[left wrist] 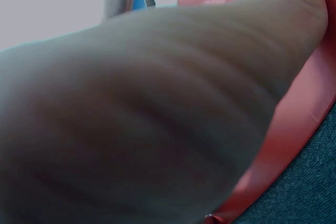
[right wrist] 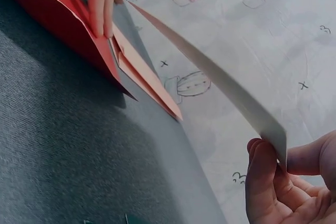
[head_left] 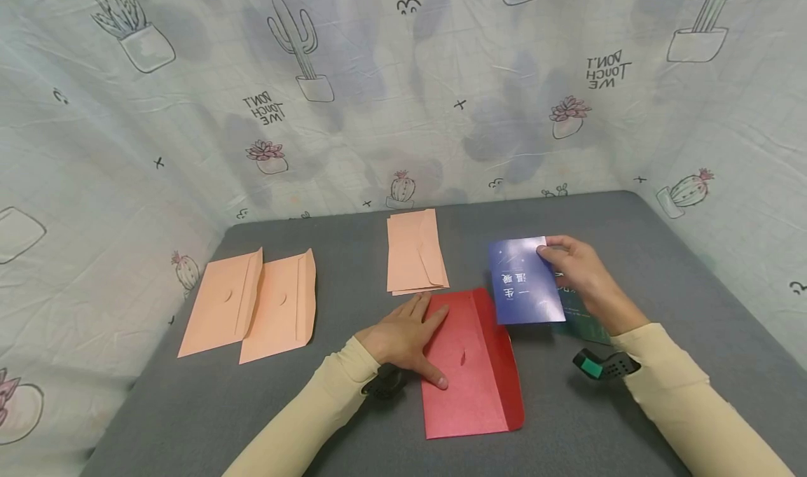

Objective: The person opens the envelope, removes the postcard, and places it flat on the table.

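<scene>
A red envelope (head_left: 463, 400) lies on the grey table with its flap opened out to the right. My left hand (head_left: 406, 337) rests on its left part, fingers straight and spread. Between thumb and fingers, my right hand (head_left: 583, 270) pinches a blue card (head_left: 523, 288) with white characters by its upper right corner. In the right wrist view the card (right wrist: 226, 90) appears edge-on, raised above the table. Below the right hand lies a dark green card (head_left: 583, 319), partly covered by the blue card and the wrist. The left palm fills most of the left wrist view.
Two pink envelopes (head_left: 217, 298) with flaps unfolded lie overlapping at the left of the table (head_left: 353, 267). A small stack of pink envelopes (head_left: 410, 253) sits at the back middle, just beyond the red one. A cactus-print cloth (head_left: 378, 78) hangs behind and at the sides.
</scene>
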The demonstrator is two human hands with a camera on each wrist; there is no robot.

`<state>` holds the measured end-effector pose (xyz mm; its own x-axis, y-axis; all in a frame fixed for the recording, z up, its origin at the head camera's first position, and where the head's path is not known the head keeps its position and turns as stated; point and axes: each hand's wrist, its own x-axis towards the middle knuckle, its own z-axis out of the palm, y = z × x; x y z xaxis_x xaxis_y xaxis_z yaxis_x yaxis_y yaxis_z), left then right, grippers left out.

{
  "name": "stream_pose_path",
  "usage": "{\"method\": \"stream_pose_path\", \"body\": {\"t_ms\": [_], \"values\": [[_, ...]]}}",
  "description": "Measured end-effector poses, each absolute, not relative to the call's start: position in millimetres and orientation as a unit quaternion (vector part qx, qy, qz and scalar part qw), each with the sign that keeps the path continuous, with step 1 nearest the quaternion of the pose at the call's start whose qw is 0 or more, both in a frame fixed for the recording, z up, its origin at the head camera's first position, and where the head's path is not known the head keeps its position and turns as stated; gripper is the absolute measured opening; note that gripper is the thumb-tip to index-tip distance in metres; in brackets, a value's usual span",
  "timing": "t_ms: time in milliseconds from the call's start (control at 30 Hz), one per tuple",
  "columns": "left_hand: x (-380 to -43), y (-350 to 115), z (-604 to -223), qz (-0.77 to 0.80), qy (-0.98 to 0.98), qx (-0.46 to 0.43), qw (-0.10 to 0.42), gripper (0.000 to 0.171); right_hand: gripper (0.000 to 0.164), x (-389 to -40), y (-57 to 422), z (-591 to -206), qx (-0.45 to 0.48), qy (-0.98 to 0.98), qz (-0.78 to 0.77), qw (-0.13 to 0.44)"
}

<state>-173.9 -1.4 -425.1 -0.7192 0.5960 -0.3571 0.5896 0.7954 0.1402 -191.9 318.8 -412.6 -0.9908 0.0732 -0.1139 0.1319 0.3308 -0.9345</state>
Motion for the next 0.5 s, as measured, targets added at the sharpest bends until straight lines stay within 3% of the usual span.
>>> {"method": "stream_pose_path", "body": {"t_ms": [500], "values": [[-174,-1,-426,0.010,0.926,0.322,0.196,0.122,0.060,-196,335,-414,0.080,0.814,-0.575,0.023]]}}
